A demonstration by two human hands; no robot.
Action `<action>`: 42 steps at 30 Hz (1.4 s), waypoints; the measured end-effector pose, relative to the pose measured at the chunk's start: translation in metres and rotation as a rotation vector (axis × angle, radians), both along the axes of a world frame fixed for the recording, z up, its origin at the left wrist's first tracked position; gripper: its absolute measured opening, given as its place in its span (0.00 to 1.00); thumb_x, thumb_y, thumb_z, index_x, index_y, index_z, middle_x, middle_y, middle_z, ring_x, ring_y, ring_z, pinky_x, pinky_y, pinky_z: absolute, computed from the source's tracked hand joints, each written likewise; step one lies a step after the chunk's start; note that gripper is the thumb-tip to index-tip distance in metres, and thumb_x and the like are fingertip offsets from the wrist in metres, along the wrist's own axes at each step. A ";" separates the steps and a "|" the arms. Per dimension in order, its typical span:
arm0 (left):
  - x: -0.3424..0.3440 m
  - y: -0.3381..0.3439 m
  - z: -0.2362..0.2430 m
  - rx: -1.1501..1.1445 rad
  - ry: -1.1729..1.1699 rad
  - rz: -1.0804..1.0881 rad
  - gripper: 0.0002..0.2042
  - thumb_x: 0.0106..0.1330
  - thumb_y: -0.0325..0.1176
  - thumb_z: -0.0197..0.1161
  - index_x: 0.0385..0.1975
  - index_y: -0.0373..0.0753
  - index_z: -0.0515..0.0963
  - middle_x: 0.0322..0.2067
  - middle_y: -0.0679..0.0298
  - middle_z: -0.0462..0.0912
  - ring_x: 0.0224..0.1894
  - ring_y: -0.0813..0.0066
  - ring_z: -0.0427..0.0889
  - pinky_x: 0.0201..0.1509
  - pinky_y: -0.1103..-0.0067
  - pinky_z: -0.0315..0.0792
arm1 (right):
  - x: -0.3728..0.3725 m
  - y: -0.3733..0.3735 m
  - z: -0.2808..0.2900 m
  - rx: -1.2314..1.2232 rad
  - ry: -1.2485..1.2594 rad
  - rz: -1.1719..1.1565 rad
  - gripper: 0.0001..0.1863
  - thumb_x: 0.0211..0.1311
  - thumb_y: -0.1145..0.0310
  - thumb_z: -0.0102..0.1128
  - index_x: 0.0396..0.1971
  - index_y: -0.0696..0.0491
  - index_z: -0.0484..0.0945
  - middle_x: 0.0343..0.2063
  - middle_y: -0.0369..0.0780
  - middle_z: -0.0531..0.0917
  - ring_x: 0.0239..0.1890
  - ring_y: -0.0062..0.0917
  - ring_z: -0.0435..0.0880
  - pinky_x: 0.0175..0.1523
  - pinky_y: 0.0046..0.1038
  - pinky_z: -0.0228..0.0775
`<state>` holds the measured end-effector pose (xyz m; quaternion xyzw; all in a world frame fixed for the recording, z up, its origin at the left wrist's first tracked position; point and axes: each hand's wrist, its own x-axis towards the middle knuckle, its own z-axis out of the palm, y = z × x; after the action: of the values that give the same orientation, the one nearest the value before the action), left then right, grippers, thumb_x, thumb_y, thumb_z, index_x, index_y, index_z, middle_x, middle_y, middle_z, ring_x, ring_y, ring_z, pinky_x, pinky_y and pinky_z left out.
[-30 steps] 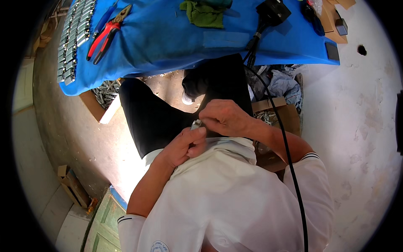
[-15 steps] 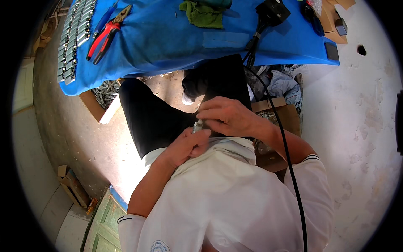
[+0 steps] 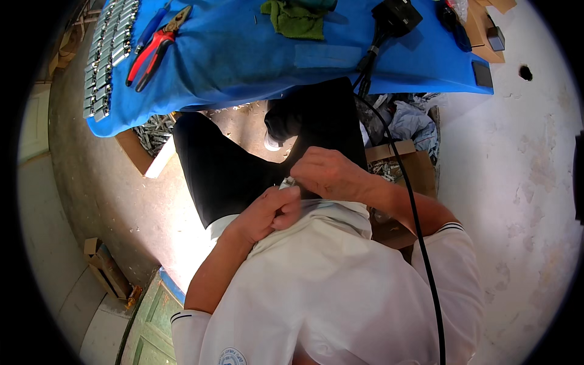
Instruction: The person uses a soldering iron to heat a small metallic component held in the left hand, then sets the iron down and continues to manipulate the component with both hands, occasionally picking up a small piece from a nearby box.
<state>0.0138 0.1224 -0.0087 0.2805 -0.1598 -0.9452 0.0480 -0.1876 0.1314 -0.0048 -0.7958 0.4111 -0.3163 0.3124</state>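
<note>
Above my lap, my left hand is closed round a small silvery metal piece, whose tip shows beyond the thumb. My right hand meets it there, fingers curled and pinched against the piece. Whether the right fingers hold a separate small part is hidden. Most of the metal piece is covered by my hands, so its exact kind does not show. On the blue-covered table ahead lie rows of similar-looking silvery metal parts, with red-and-black pliers and a blue-handled tool beside them.
A green cloth and a black device lie on the blue table cover. A black cable hangs past my right arm. Under the table stand a box of metal pieces and a cardboard box near grey plastic bags.
My right hand has shifted slightly down and its fingers have curled in more tightly by the metal piece. The left hand stays nearly in place, still holding it.
</note>
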 end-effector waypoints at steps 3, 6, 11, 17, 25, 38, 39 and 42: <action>0.001 0.000 0.002 0.002 -0.020 -0.007 0.20 0.68 0.47 0.51 0.15 0.45 0.59 0.11 0.73 0.58 0.14 0.86 0.54 0.16 0.86 0.46 | 0.000 0.006 -0.006 0.094 -0.011 -0.049 0.06 0.49 0.75 0.62 0.30 0.56 0.78 0.25 0.38 0.80 0.31 0.32 0.78 0.35 0.31 0.72; 0.000 0.001 0.002 -0.036 -0.050 -0.024 0.20 0.68 0.47 0.50 0.15 0.45 0.59 0.11 0.73 0.58 0.14 0.86 0.54 0.17 0.86 0.46 | 0.001 0.009 -0.007 0.145 -0.062 -0.071 0.05 0.51 0.74 0.62 0.29 0.56 0.79 0.24 0.39 0.80 0.30 0.33 0.78 0.35 0.31 0.72; -0.001 0.003 0.003 -0.133 -0.110 -0.086 0.20 0.68 0.46 0.49 0.14 0.44 0.59 0.11 0.73 0.58 0.14 0.86 0.53 0.17 0.85 0.46 | -0.001 0.010 -0.002 0.233 -0.086 -0.064 0.05 0.50 0.75 0.61 0.29 0.56 0.79 0.23 0.40 0.80 0.29 0.34 0.78 0.34 0.32 0.71; -0.001 0.005 0.008 -0.232 -0.152 -0.142 0.20 0.67 0.43 0.50 0.14 0.43 0.60 0.12 0.72 0.59 0.16 0.85 0.53 0.20 0.83 0.47 | -0.009 0.006 0.004 0.328 -0.055 0.032 0.05 0.50 0.74 0.58 0.28 0.56 0.80 0.21 0.41 0.79 0.28 0.34 0.79 0.33 0.32 0.71; -0.004 0.005 0.012 -0.306 -0.209 -0.216 0.19 0.67 0.41 0.50 0.14 0.42 0.61 0.13 0.72 0.60 0.17 0.84 0.53 0.20 0.82 0.48 | -0.013 0.009 0.008 0.451 -0.063 0.036 0.07 0.50 0.75 0.57 0.29 0.57 0.80 0.22 0.41 0.80 0.29 0.33 0.79 0.34 0.32 0.71; -0.010 0.002 0.014 -0.457 -0.169 -0.231 0.18 0.69 0.39 0.49 0.14 0.42 0.64 0.12 0.76 0.60 0.16 0.87 0.54 0.21 0.83 0.49 | -0.016 0.009 0.020 0.128 0.058 0.081 0.14 0.51 0.74 0.60 0.40 0.57 0.79 0.36 0.39 0.82 0.41 0.31 0.79 0.47 0.31 0.72; -0.011 0.002 0.014 -0.462 -0.177 -0.236 0.18 0.69 0.39 0.49 0.14 0.42 0.64 0.12 0.76 0.60 0.16 0.87 0.54 0.21 0.83 0.49 | -0.016 0.009 0.021 0.106 0.077 0.085 0.14 0.51 0.74 0.61 0.40 0.57 0.79 0.36 0.39 0.82 0.41 0.31 0.79 0.48 0.30 0.71; -0.010 0.002 0.014 -0.462 -0.208 -0.250 0.18 0.68 0.39 0.50 0.14 0.42 0.64 0.12 0.76 0.60 0.16 0.87 0.55 0.21 0.83 0.50 | -0.015 0.008 0.026 0.054 0.158 0.094 0.15 0.51 0.73 0.62 0.41 0.57 0.78 0.37 0.38 0.82 0.40 0.30 0.80 0.45 0.30 0.71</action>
<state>0.0038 0.1248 0.0052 0.3355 -0.4086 -0.8485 -0.0230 -0.2030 0.1396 0.0214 -0.8280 0.4050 -0.2263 0.3150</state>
